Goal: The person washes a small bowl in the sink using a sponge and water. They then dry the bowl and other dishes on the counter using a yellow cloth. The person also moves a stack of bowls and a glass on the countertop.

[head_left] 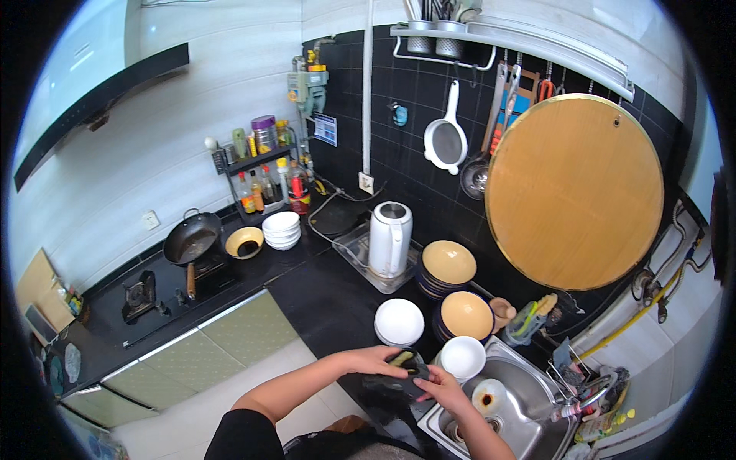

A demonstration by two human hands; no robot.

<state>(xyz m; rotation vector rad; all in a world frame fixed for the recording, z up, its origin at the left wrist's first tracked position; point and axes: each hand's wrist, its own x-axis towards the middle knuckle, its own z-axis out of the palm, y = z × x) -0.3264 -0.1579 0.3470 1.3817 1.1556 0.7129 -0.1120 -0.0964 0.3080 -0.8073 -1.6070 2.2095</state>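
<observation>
Working a dark item (414,369) btwn two bare hands, a person stands at a black kitchen counter (322,297), head view. The left hand (377,361) has its fingers curled over the item's near-left side; the right hand (445,388) pinches its right side, thumb and fingers closed on it. The item (bowl, cloth or wrap, can't tell; a yellow-green patch shows) is above the counter, just L of the sink (529,377).

Step in hand, prob.: handling the piece w/ both hands before it's set down or rinsed. Next move likely calls for one hand to stay firm while the other shifts its hold, w/ the item kept level in case it holds anything loose.

Room's tight up front: a white bowl (399,320) stands just beyond the item, a smaller white bowl (463,356) sits beyond the R hand by the sink's edge, and a yellow-lined bowl (467,313) tops a stack behind. Best clearance, approx., is the bare counter to the L; the R forearm overlaps the sink rim, so lift before any swing that way.
</observation>
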